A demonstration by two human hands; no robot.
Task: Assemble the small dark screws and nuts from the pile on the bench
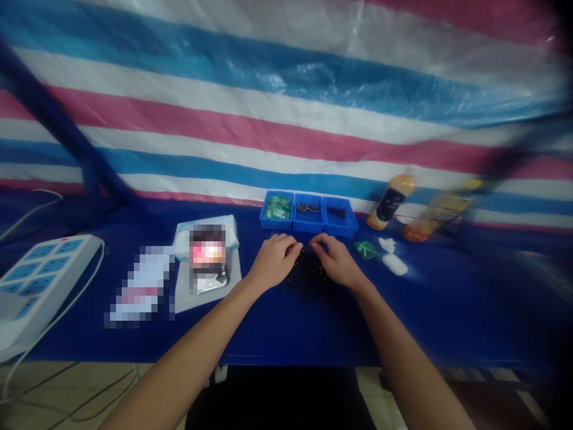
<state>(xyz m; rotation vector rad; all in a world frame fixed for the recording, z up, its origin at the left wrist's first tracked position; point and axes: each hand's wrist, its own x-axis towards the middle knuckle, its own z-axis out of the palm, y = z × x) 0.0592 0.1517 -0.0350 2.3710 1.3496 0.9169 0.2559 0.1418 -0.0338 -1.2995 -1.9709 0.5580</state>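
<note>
The left hand (pixel 276 260) and right hand (pixel 336 260) curl inward around small dark pieces (pixel 301 279) on the table (pixel 308 337), any grip impossible to tell, with blue bins (pixel 308 223) farther off holding green items (pixel 278 207) left, shiny bits (pixel 308 208) centre, dark bits (pixel 336 212) right

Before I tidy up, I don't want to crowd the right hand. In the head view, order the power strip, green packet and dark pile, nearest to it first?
1. Dark pile: right beside the right hand, on its left.
2. Green packet: to its right.
3. Power strip: far left.
</note>
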